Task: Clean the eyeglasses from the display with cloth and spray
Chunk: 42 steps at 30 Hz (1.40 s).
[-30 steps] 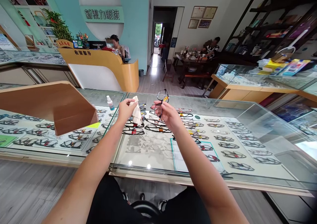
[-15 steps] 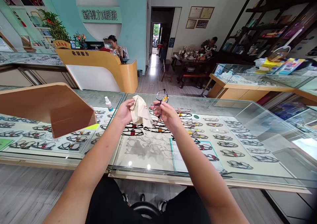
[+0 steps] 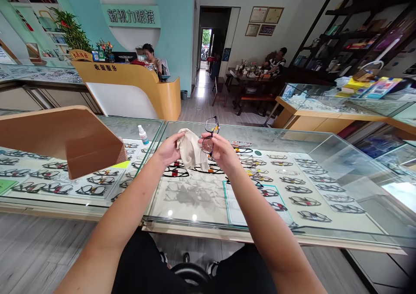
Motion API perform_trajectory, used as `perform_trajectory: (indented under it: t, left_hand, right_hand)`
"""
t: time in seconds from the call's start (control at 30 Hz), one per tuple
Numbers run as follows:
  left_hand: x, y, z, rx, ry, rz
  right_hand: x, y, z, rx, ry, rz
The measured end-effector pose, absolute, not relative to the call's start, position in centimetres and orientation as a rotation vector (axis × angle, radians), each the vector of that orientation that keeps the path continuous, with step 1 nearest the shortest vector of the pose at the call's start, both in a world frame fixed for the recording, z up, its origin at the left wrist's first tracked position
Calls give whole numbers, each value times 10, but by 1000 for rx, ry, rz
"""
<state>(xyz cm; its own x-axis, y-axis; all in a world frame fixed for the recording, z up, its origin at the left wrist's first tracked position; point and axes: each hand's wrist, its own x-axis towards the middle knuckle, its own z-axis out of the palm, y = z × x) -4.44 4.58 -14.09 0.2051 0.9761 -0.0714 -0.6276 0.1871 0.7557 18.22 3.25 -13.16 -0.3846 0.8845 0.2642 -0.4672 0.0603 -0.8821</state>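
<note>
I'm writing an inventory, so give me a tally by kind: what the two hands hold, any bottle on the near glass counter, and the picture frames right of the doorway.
Pair of glasses, in the right hand: 1
Cloth, in the left hand: 1
Bottle: 1
Picture frames: 4
Total: 7

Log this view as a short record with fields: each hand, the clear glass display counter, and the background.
Left hand: holds a soft cream fabric cloth
Right hand: holds black-rimmed eyeglasses, one lens above the other
Cloth to eyeglasses: close together; contact unclear
On the counter: small white plastic bottle with a blue lower part
Inside the counter: rows of mostly dark eyeglass frames
Background: one person behind a curved yellow-brown desk, another person at a dark wooden table
</note>
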Motion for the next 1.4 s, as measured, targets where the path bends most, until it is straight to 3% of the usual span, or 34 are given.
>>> perform_trajectory:
  t: [0.6, 1.17, 1.4]
  left_hand:
    - [-51, 36, -124, 758, 797, 1253]
    - [-71, 20, -109, 1407, 914, 704]
    - [-56, 13, -109, 1513, 863, 774]
  right_hand:
    - [185, 27, -120, -592, -1237, 1551]
    - [187, 20, -120, -544, -1462, 1653]
    - [187, 24, -123, -555, -1403, 1602]
